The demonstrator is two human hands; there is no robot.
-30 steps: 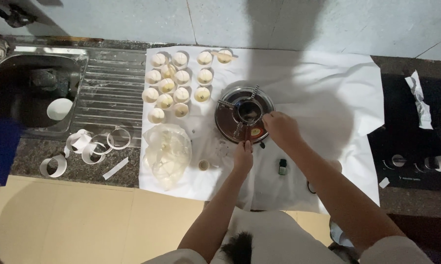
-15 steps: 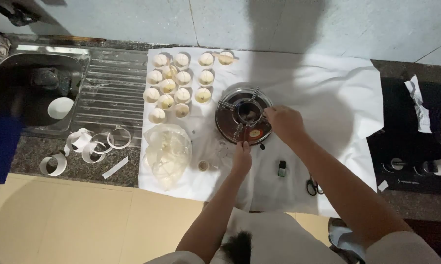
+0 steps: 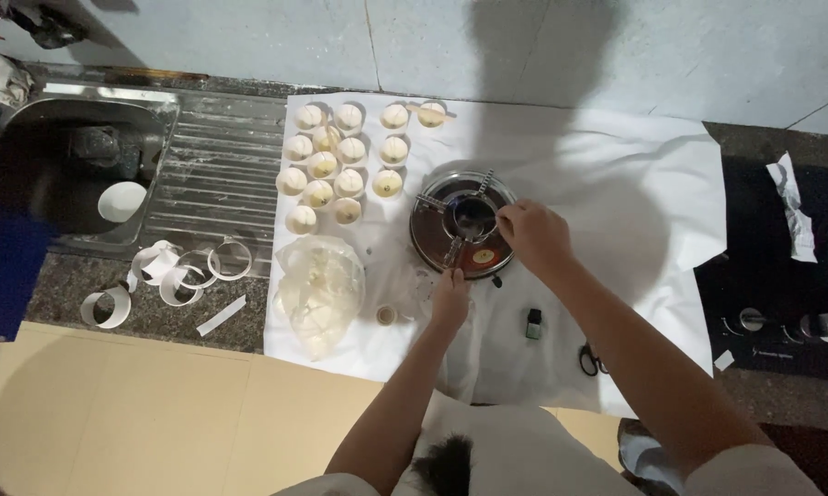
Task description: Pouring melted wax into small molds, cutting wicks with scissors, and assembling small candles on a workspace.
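Seen from above, the left hand (image 3: 450,296) pinches the handle of a small metal cup (image 3: 469,219) sitting on a round burner (image 3: 461,223) mid-table. The right hand (image 3: 533,234) rests closed at the burner's rim; what it holds is hidden. A jolt could tip the cup onto the white cloth (image 3: 616,184). A plastic bag (image 3: 320,289), small bottle (image 3: 533,323) and scissors (image 3: 590,358) lie near; rows of filled cups (image 3: 340,165) crowd beyond.

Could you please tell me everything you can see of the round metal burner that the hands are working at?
The round metal burner sits flat on the white sheet, right of the rows of small cream cups. It looks like shiny steel, with a reddish patch near its front rim and prongs carrying a small dark pot at the centre. The right hand rests on its right edge; the left hand touches its front rim. No flame can be made out.
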